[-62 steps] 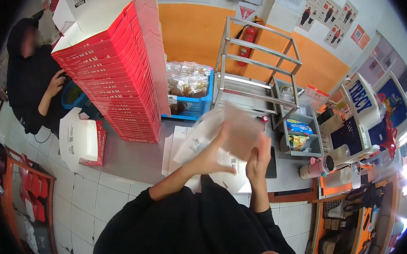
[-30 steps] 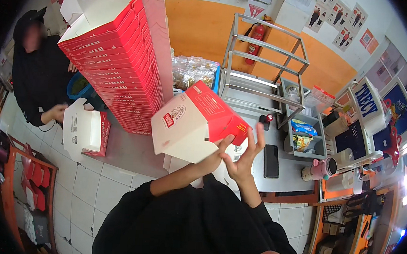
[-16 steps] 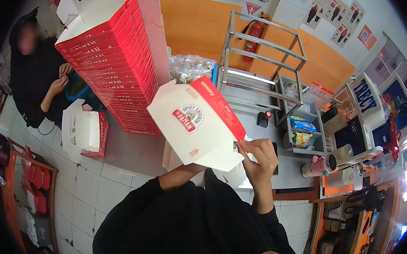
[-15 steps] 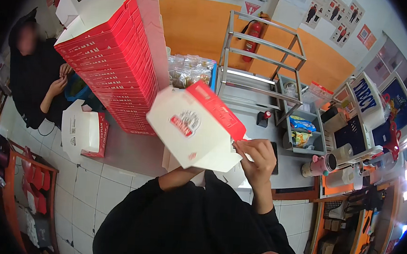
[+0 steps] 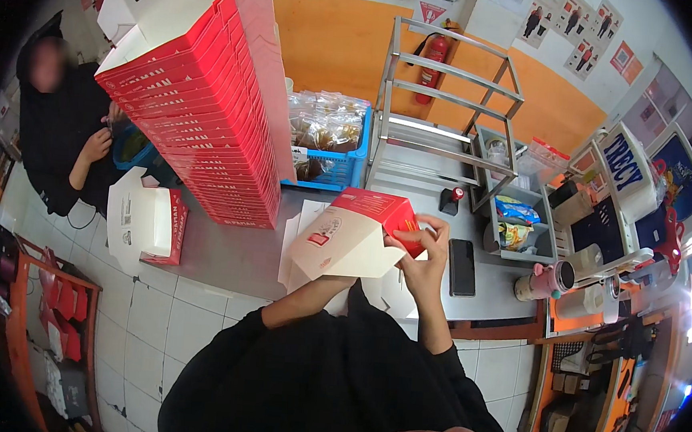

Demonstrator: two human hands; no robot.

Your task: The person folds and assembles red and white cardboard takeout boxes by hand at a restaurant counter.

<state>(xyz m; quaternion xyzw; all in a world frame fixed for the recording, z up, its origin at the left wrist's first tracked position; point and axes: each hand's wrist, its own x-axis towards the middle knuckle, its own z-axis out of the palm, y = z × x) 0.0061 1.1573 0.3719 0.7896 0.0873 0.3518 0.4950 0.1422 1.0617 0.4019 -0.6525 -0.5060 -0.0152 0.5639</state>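
Note:
A red and white cardboard food box (image 5: 343,230), partly folded, is tilted in front of me above the table. My left hand (image 5: 335,283) supports it from underneath; its fingers are hidden behind the white panel. At the box's right end, my right hand (image 5: 426,258) is closed on the corner, with thumb and bent fingers at the flap and the red side. Flat white cardboard (image 5: 390,294) lies on the table below the box. To the left rises a tall stack of red and white boxes (image 5: 208,118), with one open box (image 5: 170,224) beside it.
A blue basket (image 5: 354,162) of bagged food stands behind. To the right are a metal rack (image 5: 451,91), a stamp (image 5: 451,199), a phone (image 5: 462,267), a grey tray (image 5: 533,237) and a pink-topped tumbler (image 5: 544,281). Another person (image 5: 63,128) works at far left.
The food box has come lower and turned, showing more of its red side, now folded up. My right hand has shifted slightly left, fingers bending at the corner. The blue basket and phone are less covered.

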